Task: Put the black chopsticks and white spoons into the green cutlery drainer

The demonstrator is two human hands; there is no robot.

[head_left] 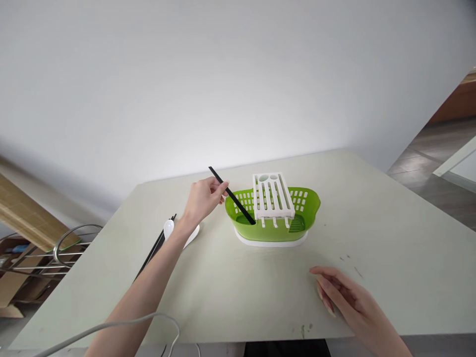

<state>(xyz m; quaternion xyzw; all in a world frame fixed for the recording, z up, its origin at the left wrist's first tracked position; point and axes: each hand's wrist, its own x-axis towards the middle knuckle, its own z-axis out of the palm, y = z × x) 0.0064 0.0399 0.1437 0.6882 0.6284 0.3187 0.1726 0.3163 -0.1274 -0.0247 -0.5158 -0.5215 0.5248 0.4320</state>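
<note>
My left hand [206,196] pinches black chopsticks [235,200] between thumb and fingers; whether it is one or a pair pressed together I cannot tell. They slant down to the right, with the lower end inside the left part of a green slotted basket [243,230]. Across the middle of that basket sits a white slotted rack [274,198] with small hooks on its near edge. A white base [271,243] shows beneath. On the table's right front, my right hand [344,300] rests with loosely curved fingers, open and holding nothing, apart from the basket.
Under and beside my left forearm lie more black chopsticks [154,250] and white spoons [168,228], partly covered. A grey cable [122,322] crosses the near left. The pale table [238,292] meets a wall behind. A metal rack [59,253] stands on the left.
</note>
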